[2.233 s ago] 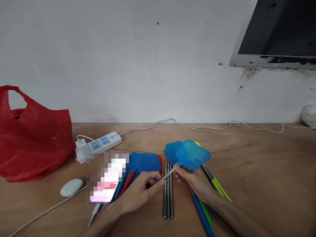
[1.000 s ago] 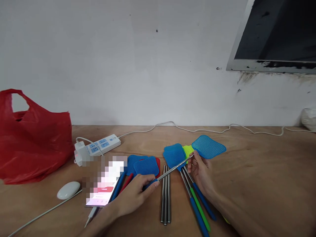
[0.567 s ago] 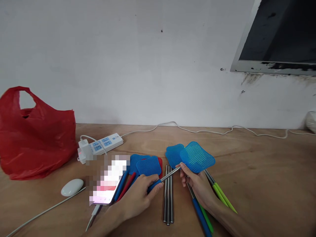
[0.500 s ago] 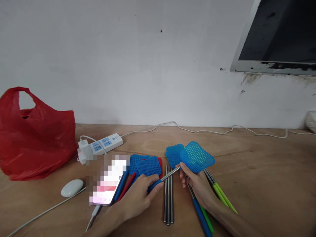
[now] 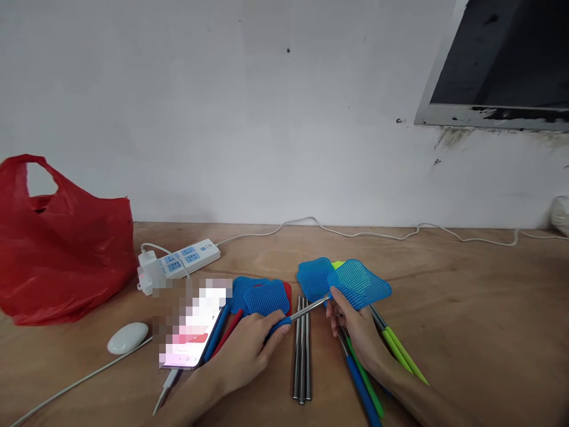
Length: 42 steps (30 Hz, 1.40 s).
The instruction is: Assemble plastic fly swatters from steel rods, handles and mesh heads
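A fly swatter (image 5: 359,284) with a blue mesh head, thin metal rod and blue handle slants across between my hands. My left hand (image 5: 251,350) is closed around its handle. With thumb and fingers my right hand (image 5: 353,329) pinches the neck where the rod meets the head. Below the rod, bare metal rods (image 5: 302,356) lie side by side on the table. To their left are other swatters with blue mesh heads (image 5: 267,296) and a red handle (image 5: 229,332). Under and beside my right hand lie more swatters, with a blue handle (image 5: 363,391) and yellow-green handles (image 5: 402,353).
A lit phone (image 5: 195,332), partly blurred, lies left of my left hand on the wooden table (image 5: 480,308). Farther left are a white oval object (image 5: 128,338), a power strip (image 5: 191,258) and a red plastic bag (image 5: 66,249). A thin cable (image 5: 364,235) runs along the wall.
My right hand has shifted slightly right with the swatter's head, and a little more metal rod shows between my hands. My left hand keeps its grip on the handle.
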### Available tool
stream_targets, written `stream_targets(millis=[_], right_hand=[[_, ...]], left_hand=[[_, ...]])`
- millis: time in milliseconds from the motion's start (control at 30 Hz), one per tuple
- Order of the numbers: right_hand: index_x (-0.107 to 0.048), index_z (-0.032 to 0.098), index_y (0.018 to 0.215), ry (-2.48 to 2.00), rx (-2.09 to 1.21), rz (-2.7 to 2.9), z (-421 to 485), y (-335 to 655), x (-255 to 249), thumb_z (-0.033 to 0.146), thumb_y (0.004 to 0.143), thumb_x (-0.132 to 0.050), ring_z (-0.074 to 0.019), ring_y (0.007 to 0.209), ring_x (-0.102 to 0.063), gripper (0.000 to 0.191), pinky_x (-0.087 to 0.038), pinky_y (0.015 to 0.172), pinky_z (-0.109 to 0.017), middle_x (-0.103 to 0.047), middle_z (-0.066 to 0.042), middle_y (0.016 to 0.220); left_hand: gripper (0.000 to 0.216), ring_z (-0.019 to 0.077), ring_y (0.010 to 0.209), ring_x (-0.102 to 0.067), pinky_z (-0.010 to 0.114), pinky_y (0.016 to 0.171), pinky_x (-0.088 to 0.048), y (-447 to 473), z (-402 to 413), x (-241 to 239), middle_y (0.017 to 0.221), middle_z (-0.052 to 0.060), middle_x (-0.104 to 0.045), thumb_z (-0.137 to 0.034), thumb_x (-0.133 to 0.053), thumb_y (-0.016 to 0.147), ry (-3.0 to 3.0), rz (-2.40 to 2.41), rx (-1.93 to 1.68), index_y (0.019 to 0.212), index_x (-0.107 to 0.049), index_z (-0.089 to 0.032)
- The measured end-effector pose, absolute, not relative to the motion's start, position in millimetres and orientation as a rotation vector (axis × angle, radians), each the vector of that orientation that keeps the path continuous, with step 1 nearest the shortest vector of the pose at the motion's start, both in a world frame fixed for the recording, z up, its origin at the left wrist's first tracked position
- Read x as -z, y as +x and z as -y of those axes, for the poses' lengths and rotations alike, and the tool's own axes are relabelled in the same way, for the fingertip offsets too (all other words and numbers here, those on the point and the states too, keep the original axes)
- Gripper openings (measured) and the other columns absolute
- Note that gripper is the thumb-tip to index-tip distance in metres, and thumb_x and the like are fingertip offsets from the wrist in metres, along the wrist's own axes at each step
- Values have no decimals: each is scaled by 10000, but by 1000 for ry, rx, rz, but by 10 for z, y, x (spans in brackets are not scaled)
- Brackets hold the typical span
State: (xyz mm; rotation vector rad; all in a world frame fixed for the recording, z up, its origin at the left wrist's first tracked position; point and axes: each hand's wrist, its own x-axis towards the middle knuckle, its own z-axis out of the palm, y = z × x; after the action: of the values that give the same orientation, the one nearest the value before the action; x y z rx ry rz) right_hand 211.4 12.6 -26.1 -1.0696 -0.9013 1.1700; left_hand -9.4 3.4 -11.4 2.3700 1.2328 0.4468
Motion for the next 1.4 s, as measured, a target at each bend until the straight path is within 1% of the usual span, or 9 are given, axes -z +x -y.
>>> stream_targets(millis=[300, 500, 700, 833, 967, 1067, 1200, 1300, 1400], right_hand=[[-586, 189, 664, -1011, -1148, 848, -42, 2034, 326, 610, 683, -799, -99, 417, -485, 473, -430, 374, -224, -559, 35, 552], [-566, 192, 634, -1008, -1143, 884, -48, 2036, 282, 628, 683, -793, -100, 411, -490, 494, -428, 369, -218, -549, 34, 534], [-616, 177, 683, -973, -1195, 986, -50, 2053, 292, 653, 804, -668, -110, 420, -521, 494, -444, 382, -216, -585, 12, 557], [-669, 181, 823, -922, -1278, 994, -43, 2052, 245, 609, 762, -738, -133, 493, -576, 438, -465, 393, -208, -638, -1, 633], [-646, 181, 803, -886, -1382, 1029, -44, 2045, 192, 621, 747, -737, -142, 522, -602, 453, -463, 398, -209, -679, -33, 693], [-591, 198, 798, -1006, -1252, 1061, -88, 2104, 192, 661, 793, -655, -121, 453, -536, 467, -423, 385, -210, -636, -4, 620], [-526, 228, 793, -1338, -900, 1328, -250, 2298, 225, 707, 907, -379, -113, 344, -371, 514, -320, 349, -234, -463, 67, 473], [-560, 222, 700, -1421, -805, 1489, -388, 2449, 248, 691, 885, -436, -122, 341, -352, 520, -284, 377, -248, -388, 73, 410], [-531, 224, 611, -1531, -598, 1630, -463, 2546, 275, 617, 886, -488, -146, 413, -434, 482, -269, 441, -261, -444, 35, 445]], left_hand=[[319, 252, 774, -603, 319, 690, -369, -69, -4, 109, 820, 36, -653, -387, -311, 1043, 2394, -1246, -420, 920, -557, -226], [313, 249, 776, -607, 319, 679, -365, -39, 23, 129, 838, 45, -654, -377, -310, 1045, 2391, -1253, -431, 929, -553, -219], [332, 238, 767, -603, 317, 679, -357, -25, 43, 156, 839, 37, -650, -391, -290, 1060, 2405, -1203, -438, 961, -554, -218], [362, 217, 760, -595, 306, 678, -347, -13, 51, 161, 829, 19, -636, -407, -279, 1070, 2409, -1152, -457, 909, -544, -221], [425, 174, 675, -564, 291, 643, -326, -10, 30, 119, 712, -20, -577, -430, -275, 1074, 2417, -1094, -472, 787, -503, -215], [460, 143, 592, -503, 287, 602, -297, -16, 9, 68, 632, -44, -477, -439, -261, 1075, 2422, -1076, -497, 706, -418, -212], [438, 135, 558, -451, 294, 579, -264, -27, -9, 44, 607, -50, -415, -408, -290, 1074, 2427, -1117, -527, 692, -379, -212], [403, 141, 559, -470, 297, 561, -247, -31, -14, 63, 602, -42, -452, -374, -358, 1056, 2438, -1140, -515, 695, -427, -209], [374, 147, 564, -508, 294, 546, -241, -33, -22, 74, 606, -30, -514, -345, -400, 1039, 2454, -1153, -495, 702, -481, -205]])
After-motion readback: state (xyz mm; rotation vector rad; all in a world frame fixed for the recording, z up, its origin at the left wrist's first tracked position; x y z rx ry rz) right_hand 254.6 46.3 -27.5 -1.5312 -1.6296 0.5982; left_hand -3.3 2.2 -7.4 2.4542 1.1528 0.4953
